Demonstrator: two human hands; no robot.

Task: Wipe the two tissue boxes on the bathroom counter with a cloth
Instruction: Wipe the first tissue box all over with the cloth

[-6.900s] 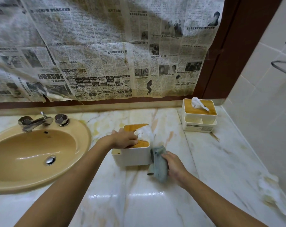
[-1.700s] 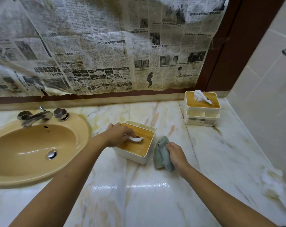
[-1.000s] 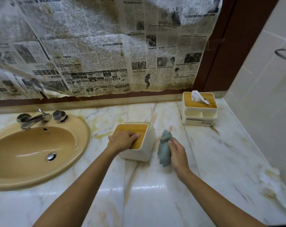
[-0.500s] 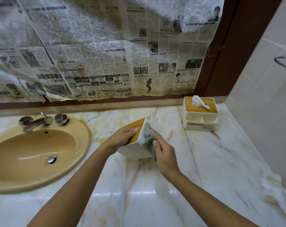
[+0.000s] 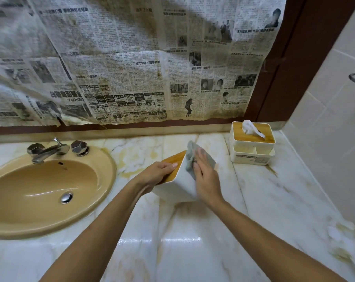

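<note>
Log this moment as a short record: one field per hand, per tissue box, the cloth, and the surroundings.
left hand: grips the near tissue box on its wooden-lid side
right hand: fingers straight, pressing the cloth on that box's white side
near tissue box: tilted, lid turned toward the sink
far tissue box: upright near the back wall, tissue sticking out, untouched
cloth: grey, between right hand and near box
surroundings: marble counter, tap, newspaper on the wall behind

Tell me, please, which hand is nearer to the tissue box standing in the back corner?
Right. The right hand, pressing the cloth, is front-left of the corner tissue box; the left hand is farther left, holding the tilted box.
</note>
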